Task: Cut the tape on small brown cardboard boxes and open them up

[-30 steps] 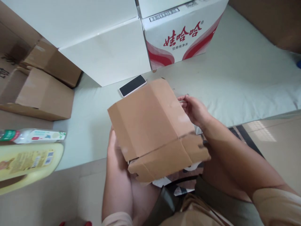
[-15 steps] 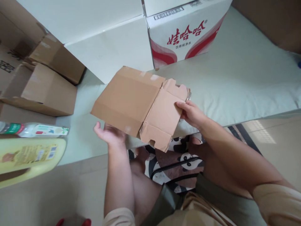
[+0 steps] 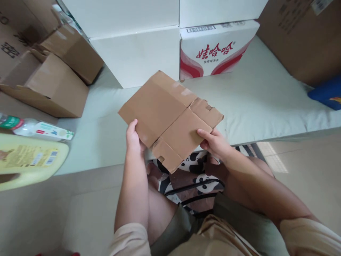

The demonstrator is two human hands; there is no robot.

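A flattened brown cardboard box (image 3: 170,117) is held up between my two hands, tilted over the front part of the pale green surface. Its notched end flaps point toward the right and toward me. My left hand (image 3: 133,138) grips the left lower edge, thumb on top and the other fingers hidden beneath. On the right end panel lies the thumb of my right hand (image 3: 214,142), whose fingers curl under that edge.
White cartons (image 3: 149,57) and a red-and-white water carton (image 3: 215,53) stand behind. Leftward are an opened cardboard box (image 3: 58,85), a plastic bottle (image 3: 26,126) and a yellow jug (image 3: 34,156). A blue object (image 3: 326,93) sits at the far right.
My left thumb has come down onto the cardboard, having been raised off its edge before. The flattened box has turned slightly and shifted right as the view moved.
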